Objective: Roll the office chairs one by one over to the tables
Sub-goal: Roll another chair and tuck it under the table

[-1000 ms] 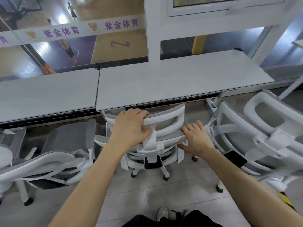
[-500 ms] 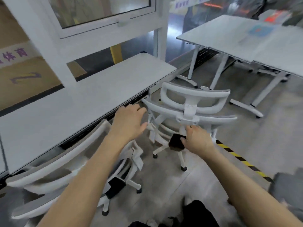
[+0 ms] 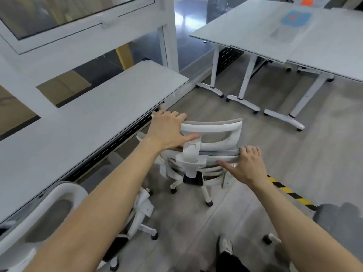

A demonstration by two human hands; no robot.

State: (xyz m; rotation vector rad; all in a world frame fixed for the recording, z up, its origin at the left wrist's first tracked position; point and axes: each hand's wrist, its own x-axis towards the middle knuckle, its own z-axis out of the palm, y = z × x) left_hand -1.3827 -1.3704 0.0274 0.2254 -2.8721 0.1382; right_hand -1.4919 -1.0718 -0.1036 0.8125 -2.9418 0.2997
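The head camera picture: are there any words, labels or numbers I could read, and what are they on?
No text can be read.
The blue sheet on the far table: a red mark in its middle, too blurred to read.
The orange item at the table's far edge: too blurred to tell whether it bears writing.
The chair being held: no label visible.
The yellow and black floor tape: stripes only.

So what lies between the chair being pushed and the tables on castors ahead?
In the head view, only bare grey floor lies between the held chair and the tables' white feet. The yellow-black floor tape runs off to the right.
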